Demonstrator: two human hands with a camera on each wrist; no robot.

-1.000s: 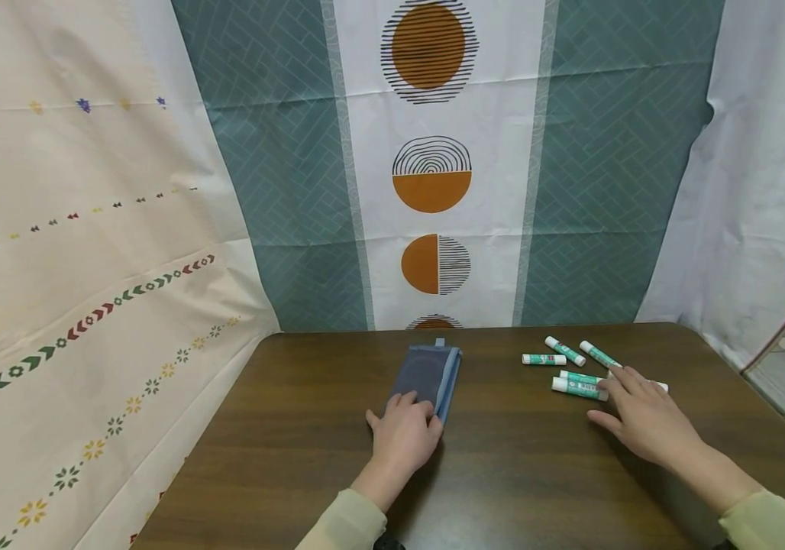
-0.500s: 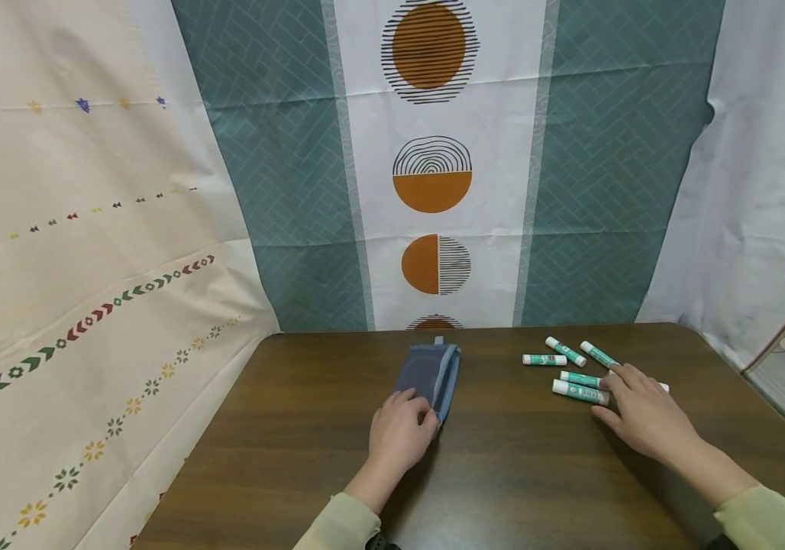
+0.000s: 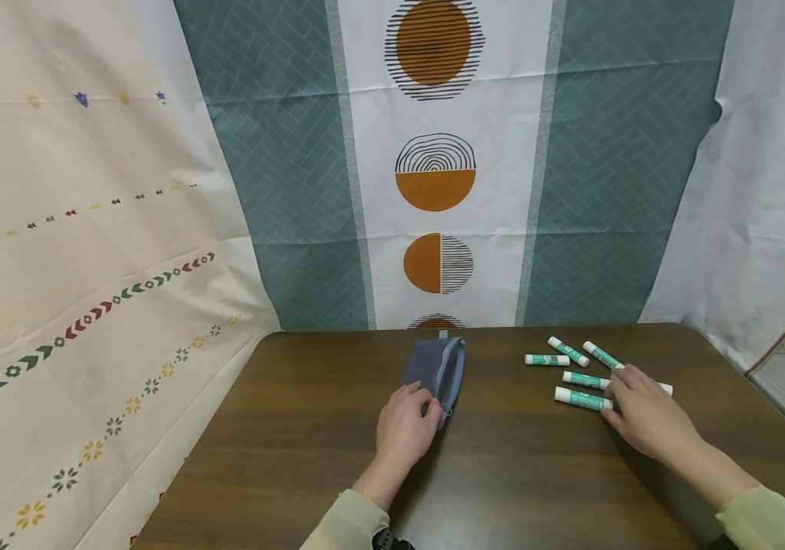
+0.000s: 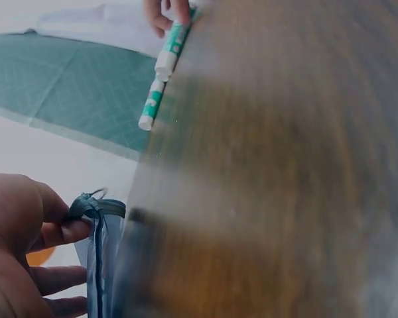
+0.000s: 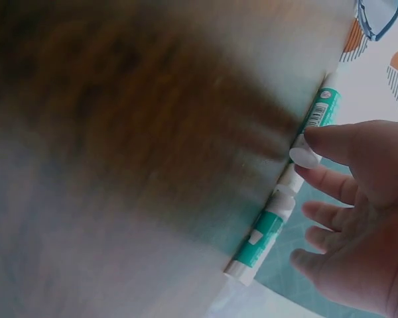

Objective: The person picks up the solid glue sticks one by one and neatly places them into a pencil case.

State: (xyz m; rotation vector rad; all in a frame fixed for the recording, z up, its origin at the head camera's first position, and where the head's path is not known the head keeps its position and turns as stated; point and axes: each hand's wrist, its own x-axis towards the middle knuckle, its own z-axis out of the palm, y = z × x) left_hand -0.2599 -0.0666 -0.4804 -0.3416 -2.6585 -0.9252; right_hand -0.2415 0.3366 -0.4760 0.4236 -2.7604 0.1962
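Observation:
On the brown table lies a blue-grey zip pouch (image 3: 427, 363), its mouth gaping along the right side. My left hand (image 3: 404, 429) pinches the near end by the zipper, thumb and index finger on the pouch edge (image 4: 103, 212) in the left wrist view. Over to the right, my right hand (image 3: 650, 416) has thumb and index finger around the white end of the nearest glue stick (image 3: 581, 399). In the right wrist view that glue stick (image 5: 323, 109) lies along the tabletop, my other fingers spread beside it. Another glue stick (image 3: 666, 389) is partly hidden behind this hand.
More green-and-white glue sticks lie loose beyond my right hand: one glue stick (image 3: 585, 380) just behind the nearest, another (image 3: 547, 360) farther left, two more (image 3: 568, 351) (image 3: 602, 354) toward the back edge. Patterned cloths (image 3: 296, 191) hang behind the table (image 3: 282, 428).
The pouch mouth has spread wider as my left fingers drew in on its near end. The nearest glue stick has shifted toward me, away from the one behind it, with my right fingers closing on it.

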